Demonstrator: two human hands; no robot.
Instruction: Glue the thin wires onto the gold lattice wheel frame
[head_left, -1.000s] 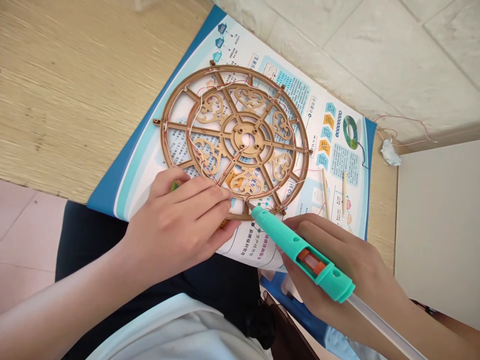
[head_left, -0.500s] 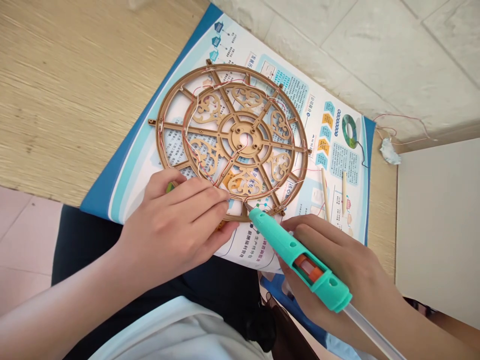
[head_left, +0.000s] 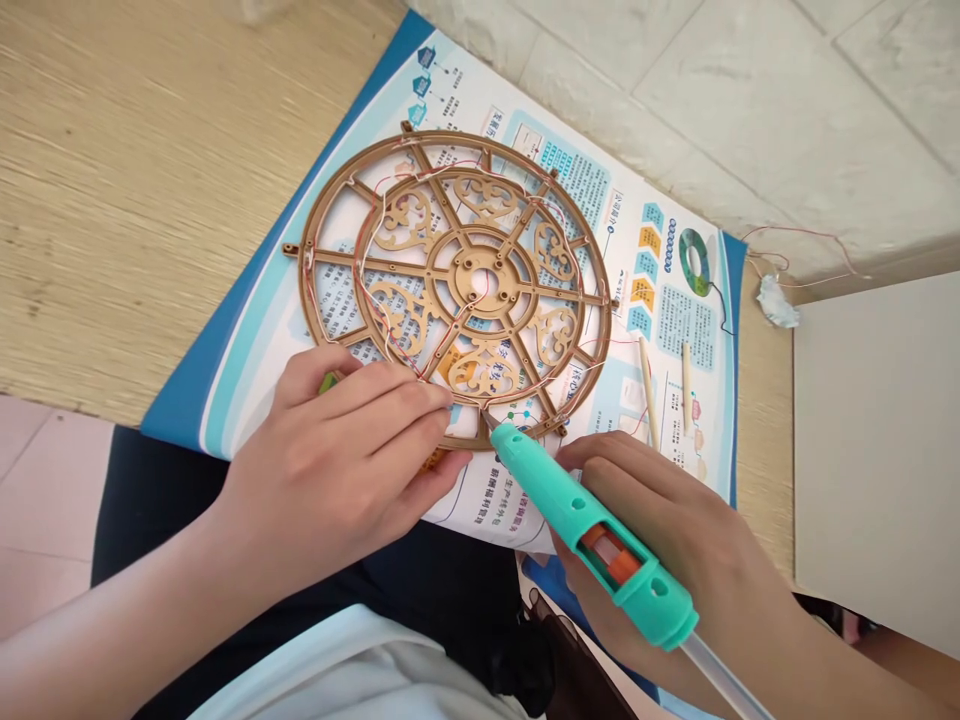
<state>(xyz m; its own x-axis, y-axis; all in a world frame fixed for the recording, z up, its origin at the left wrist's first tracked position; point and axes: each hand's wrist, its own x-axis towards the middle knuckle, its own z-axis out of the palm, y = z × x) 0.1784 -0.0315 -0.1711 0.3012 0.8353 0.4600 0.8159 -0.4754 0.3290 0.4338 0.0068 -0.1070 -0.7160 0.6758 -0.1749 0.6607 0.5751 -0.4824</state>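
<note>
A round brown wheel-like frame [head_left: 441, 270] with spokes and scrollwork lies on a printed sheet. Thin red and white wires [head_left: 571, 370] run along its rings and one spoke. My left hand [head_left: 341, 455] is closed over the near rim, fingers on top and thumb below; bits of green and yellow show beside it, too hidden to name. My right hand [head_left: 667, 520] grips a teal hot glue gun [head_left: 540, 475], whose handle is hidden. A clear glue stick [head_left: 721, 675] sticks out of its back. The gun's nozzle is at the near rim, by the wire, right of my left fingertips.
The printed sheet [head_left: 247, 330] with blue edges covers part of the wooden table [head_left: 150, 180]. Two thin wooden sticks [head_left: 685, 385] lie to the right. Near the tiled wall [head_left: 720, 130] are loose wire and a crumpled white scrap [head_left: 777, 302]. A white panel [head_left: 877, 450] stands at the right.
The frame, sheet and both hands appear shifted slightly left in view. The gun's nozzle stays at nearly the same spot on the near rim, and both grips are unchanged.
</note>
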